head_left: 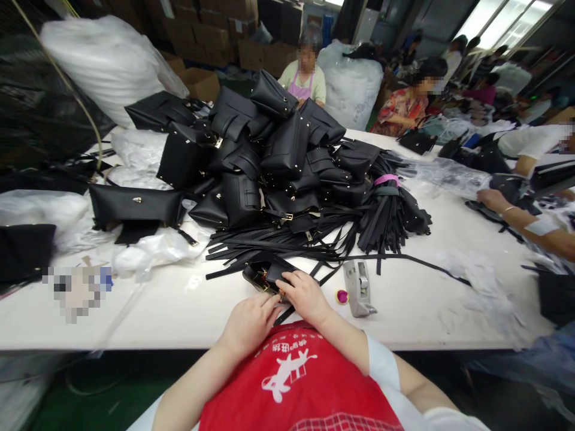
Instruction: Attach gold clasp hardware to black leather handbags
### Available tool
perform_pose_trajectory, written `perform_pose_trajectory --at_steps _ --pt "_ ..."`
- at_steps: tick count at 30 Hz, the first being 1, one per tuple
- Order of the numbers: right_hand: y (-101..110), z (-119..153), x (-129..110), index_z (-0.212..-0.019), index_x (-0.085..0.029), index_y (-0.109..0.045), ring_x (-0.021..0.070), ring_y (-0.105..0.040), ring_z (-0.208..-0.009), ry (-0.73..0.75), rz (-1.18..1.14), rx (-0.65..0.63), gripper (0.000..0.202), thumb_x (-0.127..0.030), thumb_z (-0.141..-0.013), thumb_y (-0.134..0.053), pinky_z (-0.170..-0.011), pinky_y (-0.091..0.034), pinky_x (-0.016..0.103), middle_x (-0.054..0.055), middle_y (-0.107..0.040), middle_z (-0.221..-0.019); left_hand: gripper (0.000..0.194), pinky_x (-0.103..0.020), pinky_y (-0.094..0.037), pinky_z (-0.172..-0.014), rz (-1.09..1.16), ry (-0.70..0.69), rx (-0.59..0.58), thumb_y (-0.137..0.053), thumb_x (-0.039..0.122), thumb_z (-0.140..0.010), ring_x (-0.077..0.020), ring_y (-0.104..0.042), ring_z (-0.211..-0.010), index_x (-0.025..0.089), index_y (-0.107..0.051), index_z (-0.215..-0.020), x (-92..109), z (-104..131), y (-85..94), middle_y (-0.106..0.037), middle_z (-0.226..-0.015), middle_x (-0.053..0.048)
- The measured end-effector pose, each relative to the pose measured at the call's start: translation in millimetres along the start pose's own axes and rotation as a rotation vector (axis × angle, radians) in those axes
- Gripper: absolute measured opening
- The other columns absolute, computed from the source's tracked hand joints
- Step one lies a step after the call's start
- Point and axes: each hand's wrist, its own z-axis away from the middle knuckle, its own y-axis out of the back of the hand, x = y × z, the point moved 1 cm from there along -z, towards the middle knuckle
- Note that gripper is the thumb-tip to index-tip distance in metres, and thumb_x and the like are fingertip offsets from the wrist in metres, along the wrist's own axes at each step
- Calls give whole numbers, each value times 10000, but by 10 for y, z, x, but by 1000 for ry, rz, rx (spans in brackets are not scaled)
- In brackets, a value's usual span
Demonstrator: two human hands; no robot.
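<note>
A small black bag [257,270] with gold fittings lies at the front middle of the white table, its top partly open. My left hand [252,316] is at its near side, fingers bent together around a gold fitting or strap end. From the right, my right hand [305,294] reaches over the bag, fingers curled on its black flap. Both hands' fingertips nearly meet at the bag's near right edge. What exactly lies between the fingertips is too small to tell. Behind the bag are loose black straps [265,244] and a large pile of black bags [283,146].
A grey tape dispenser [358,288] and a small purple-centred roll [342,297] stand right of my hands. A bundle of black straps [384,218] has a pink tie. Another black bag [137,205] rests on plastic at left. Co-workers sit across and to the right.
</note>
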Motion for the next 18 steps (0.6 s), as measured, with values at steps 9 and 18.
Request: perform_pose_trajectory --at_steps 9,18 --pt "-42 -83 -93 -1226 -173 -576 220 -513 -984 11 92 -2 329 -169 -901 -518 -845 -479 361 85 -597 -1232 517 -407 -572 -843 -148 144 -354 -382 12 -868 -258 -654 -966 98 -507 -1362 163 -15 97 -681 -1082 -142" --pt "-100 -129 -136 -1189 -150 -626 235 -521 -994 14 133 69 339 -152 -852 -592 -859 -474 374 91 -623 -1223 476 -389 -590 -790 -245 147 -389 -369 3 -849 -264 -662 -917 17 -550 -1289 312 -62 142 -682 -1028 -169"
